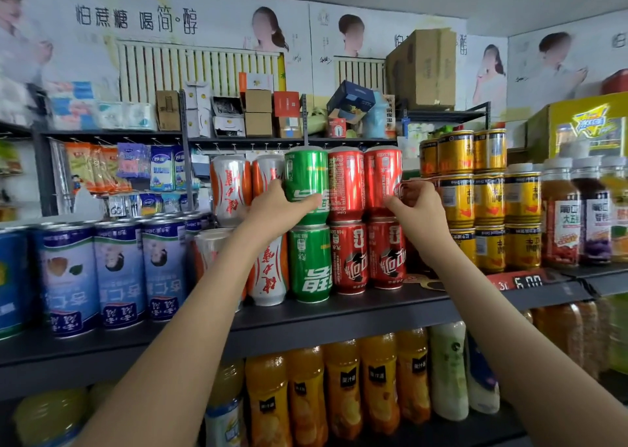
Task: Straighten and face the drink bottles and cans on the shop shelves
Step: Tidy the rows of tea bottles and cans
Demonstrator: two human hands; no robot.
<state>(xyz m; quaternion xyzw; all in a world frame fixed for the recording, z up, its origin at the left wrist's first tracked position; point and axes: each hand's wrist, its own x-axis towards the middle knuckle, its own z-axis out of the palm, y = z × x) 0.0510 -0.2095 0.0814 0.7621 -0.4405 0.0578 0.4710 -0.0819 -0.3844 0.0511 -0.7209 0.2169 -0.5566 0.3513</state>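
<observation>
Cans stand two high on the dark shelf (339, 314). My left hand (278, 205) grips the upper green can (306, 178), thumb across its front. My right hand (416, 208) curls around a red can (409, 190) lying tilted at the right side of the upper red cans (365, 178). Below them stand a green can (311, 263) and two red cans (368, 254). White-and-orange cans (231, 188) sit left of the green ones.
Blue-and-white cans (119, 273) fill the shelf's left; yellow cans (489, 202) and juice bottles (577, 215) stand to the right. Orange drink bottles (343, 389) line the shelf below. Boxes and packets crowd the racks behind. A price tag (520, 282) hangs on the shelf edge.
</observation>
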